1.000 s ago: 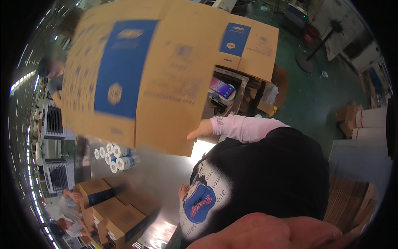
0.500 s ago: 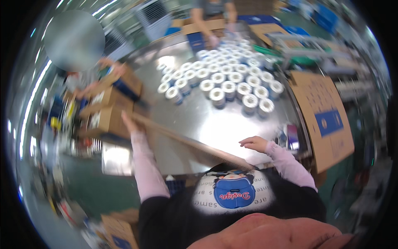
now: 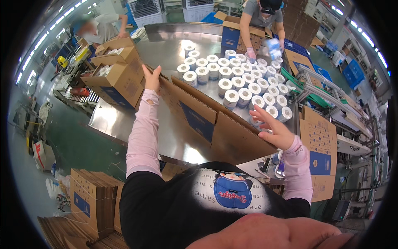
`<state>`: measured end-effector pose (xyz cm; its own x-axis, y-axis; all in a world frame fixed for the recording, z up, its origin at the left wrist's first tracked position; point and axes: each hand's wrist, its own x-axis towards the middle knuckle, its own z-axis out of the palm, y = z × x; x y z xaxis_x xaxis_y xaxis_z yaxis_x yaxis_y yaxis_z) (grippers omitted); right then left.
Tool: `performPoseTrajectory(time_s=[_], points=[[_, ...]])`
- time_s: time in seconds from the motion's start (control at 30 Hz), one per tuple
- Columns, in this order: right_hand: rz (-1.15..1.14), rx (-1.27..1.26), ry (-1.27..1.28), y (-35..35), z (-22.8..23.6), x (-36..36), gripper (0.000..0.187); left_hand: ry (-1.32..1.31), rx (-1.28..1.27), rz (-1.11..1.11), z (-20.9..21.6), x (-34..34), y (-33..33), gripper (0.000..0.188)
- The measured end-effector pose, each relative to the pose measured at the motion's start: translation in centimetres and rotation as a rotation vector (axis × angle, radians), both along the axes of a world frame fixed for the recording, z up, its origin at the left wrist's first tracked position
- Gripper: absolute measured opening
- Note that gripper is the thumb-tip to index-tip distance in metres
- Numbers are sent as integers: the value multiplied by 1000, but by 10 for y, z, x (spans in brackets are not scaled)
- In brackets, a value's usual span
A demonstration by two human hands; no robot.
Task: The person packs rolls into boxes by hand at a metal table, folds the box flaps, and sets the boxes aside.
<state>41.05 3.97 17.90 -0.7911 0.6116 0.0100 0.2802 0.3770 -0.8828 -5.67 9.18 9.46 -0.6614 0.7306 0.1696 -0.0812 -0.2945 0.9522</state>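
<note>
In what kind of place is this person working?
Probably a factory's packing area: white rolls crowd a metal table, open cartons hold more rolls, and flattened cartons stand stacked nearby.

Rolls (image 3: pixel 238 83) on tbl (image 3: pixel 170 50) beyond ctn (image 3: pixel 199 122); boxes (image 3: pixel 114 85) far L, flat ctn (image 3: pixel 318 137) R, stack (image 3: pixel 93 203) near L.

Between left fingers (image 3: pixel 146 74) and right fingers (image 3: pixel 266 118): one cardboard carton (image 3: pixel 207 129). Beyond them: over thirty rolls (image 3: pixel 238 82); two co-workers (image 3: pixel 265 20); two air coolers (image 3: pixel 144 9).

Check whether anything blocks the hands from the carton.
Nothing visible does. The left hand is at its left end, the right hand at its right; the white rolls stand beyond the carton.
</note>
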Motion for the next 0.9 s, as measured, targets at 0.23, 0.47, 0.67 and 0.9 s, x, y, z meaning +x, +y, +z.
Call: performPoseTrajectory(time_s=[0.23,0.47,0.67,0.9], points=[[-290,740,-503,55,12,-7,59,527,-83,242,-32,-31,-6,91],[-461,1196,-191,-56,-55,-85,46,755,-366,507,-7,-80,-43,104],[-407,1113,68,-64,-59,-72,23,888,-438,320,6,-186,-78,80],[-243,1007,404,15,-20,-43,40,698,-313,-217,54,-77,-75,33]])
